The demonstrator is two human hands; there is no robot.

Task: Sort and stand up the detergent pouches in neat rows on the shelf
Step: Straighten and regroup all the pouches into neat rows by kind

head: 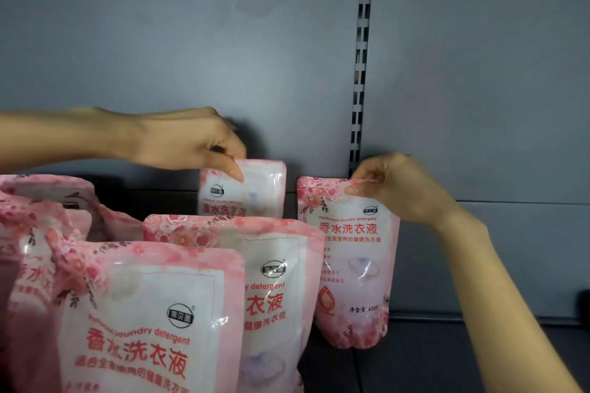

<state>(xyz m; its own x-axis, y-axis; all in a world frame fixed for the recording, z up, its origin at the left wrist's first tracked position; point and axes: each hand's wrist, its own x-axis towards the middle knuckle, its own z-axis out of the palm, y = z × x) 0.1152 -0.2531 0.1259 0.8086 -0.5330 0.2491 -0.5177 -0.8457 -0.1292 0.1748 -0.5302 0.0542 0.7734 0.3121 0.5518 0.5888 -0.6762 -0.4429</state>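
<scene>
Several pink-and-white detergent pouches stand on a dark shelf (447, 357). My left hand (188, 140) reaches in from the left and pinches the top edge of a rear pouch (255, 191), which stands upright behind the others. My right hand (396, 185) pinches the top right corner of another upright pouch (351, 265) on the right, its base on the shelf. Two larger-looking pouches stand in front: one in the middle (274, 290) and one nearest me (150, 322). More pouches (41, 233) crowd the left side, leaning and partly hidden.
A grey back panel (191, 41) rises behind the shelf. A slotted metal upright (360, 73) runs down it right of centre. Bare shelf surface lies to the right of the right-hand pouch.
</scene>
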